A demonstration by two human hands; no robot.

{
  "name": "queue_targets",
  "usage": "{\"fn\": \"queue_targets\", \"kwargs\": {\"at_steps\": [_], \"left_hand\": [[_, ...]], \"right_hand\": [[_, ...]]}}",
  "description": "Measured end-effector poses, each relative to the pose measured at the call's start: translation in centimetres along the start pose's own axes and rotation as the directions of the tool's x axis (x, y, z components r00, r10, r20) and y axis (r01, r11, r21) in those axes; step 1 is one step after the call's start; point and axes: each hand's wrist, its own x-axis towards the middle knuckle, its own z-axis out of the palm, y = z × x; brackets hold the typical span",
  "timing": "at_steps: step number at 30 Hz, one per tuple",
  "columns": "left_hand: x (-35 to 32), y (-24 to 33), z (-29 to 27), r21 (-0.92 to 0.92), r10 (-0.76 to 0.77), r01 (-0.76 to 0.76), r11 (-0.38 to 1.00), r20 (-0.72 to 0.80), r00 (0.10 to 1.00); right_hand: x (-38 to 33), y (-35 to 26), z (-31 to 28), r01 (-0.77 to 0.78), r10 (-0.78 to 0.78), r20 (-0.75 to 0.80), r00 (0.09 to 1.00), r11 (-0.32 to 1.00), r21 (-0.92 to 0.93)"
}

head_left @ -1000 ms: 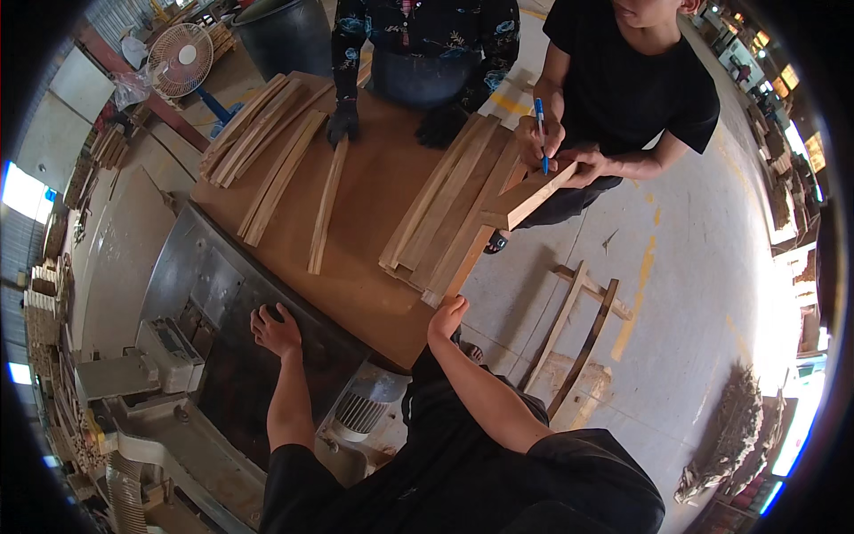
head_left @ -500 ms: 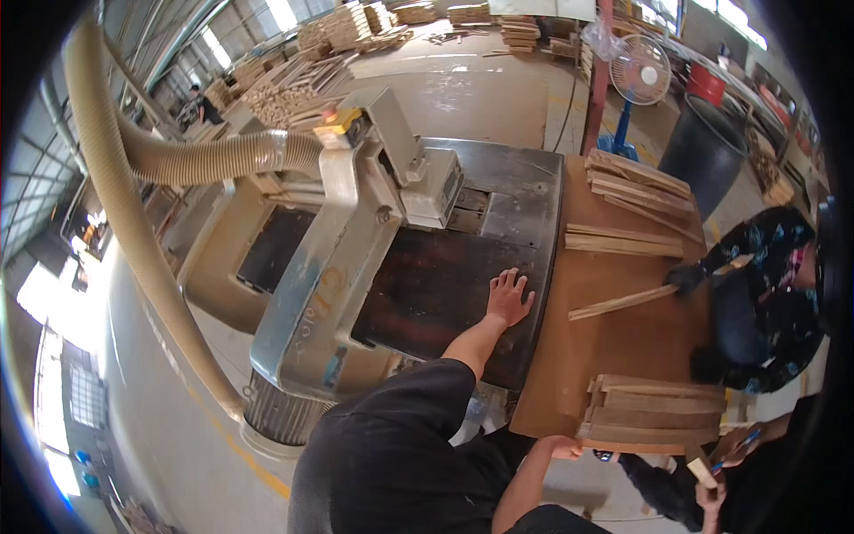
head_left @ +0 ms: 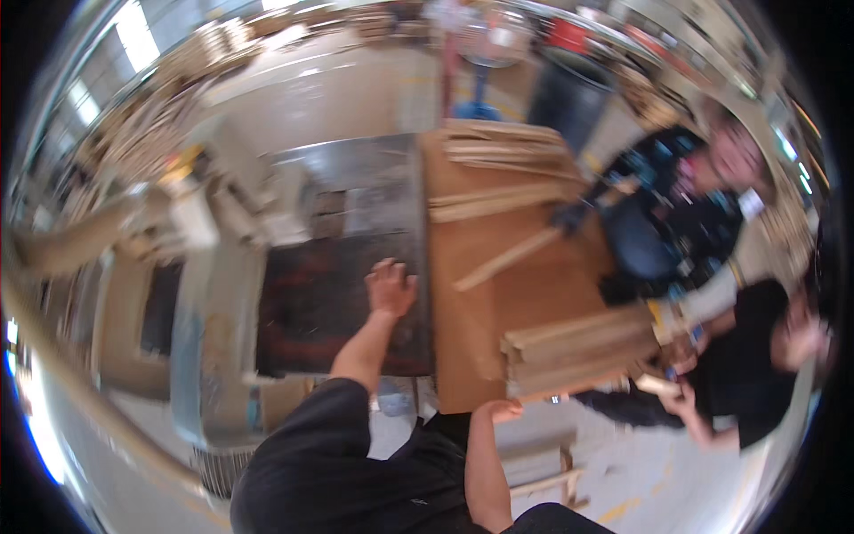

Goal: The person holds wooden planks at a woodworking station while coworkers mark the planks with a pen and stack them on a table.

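My left hand (head_left: 391,287) lies with fingers spread on the dark metal table (head_left: 307,307) of a woodworking machine, near its right edge. No object is in it. My right hand (head_left: 500,409) is at the near edge of a brown board tabletop (head_left: 471,356), its fingers closed over the edge and partly hidden by blur. Just beyond it a stack of wooden strips (head_left: 578,351) lies on the board. Farther off, a gloved co-worker's hand (head_left: 567,218) holds one wooden strip (head_left: 507,258) slanting across the board.
More strips (head_left: 503,200) lie at the board's far end. A second person in black (head_left: 743,365) at right holds a short wood piece (head_left: 656,384). The machine body (head_left: 209,338) and a thick hose (head_left: 89,400) stand left; a dark barrel (head_left: 569,98) and a fan (head_left: 494,44) stand behind.
The view has swung to the right, so everything sits farther left and is blurred. More of both co-workers shows. My hands keep their places on the metal table and the board edge.
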Motion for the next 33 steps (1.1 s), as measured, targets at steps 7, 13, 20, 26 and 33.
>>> {"fn": "queue_targets", "kwargs": {"at_steps": [7, 13, 20, 26, 33], "left_hand": [[-2.1, -2.9, -0.4, 0.063, -0.032, 0.033, 0.997, -0.007, 0.999], [-0.9, -1.2, -2.7, 0.102, 0.121, -0.121, 0.987, 0.007, 0.993], [-1.5, -3.3, 1.4, 0.266, -0.105, 0.053, 0.962, 0.184, 0.977], [-1.6, -3.2, 1.4, 0.261, -0.111, 0.045, 0.964, 0.242, 0.964], [-1.7, -3.2, 0.3, 0.253, -0.087, 0.041, 0.966, 0.172, 0.981]], "right_hand": [[-4.8, -5.8, -13.7, -0.349, 0.359, 0.217, 0.908, 0.359, 0.866], [-5.1, -5.4, -9.2, -0.396, 0.395, 0.226, 0.890, 0.428, 0.812], [-4.3, -6.3, -13.7, -0.447, 0.351, 0.330, 0.876, 0.337, 0.829], [-4.2, -5.8, -13.1, -0.411, 0.360, 0.281, 0.890, 0.361, 0.837], [-4.9, -6.1, -11.9, -0.378, 0.357, 0.246, 0.901, 0.372, 0.848]]}}
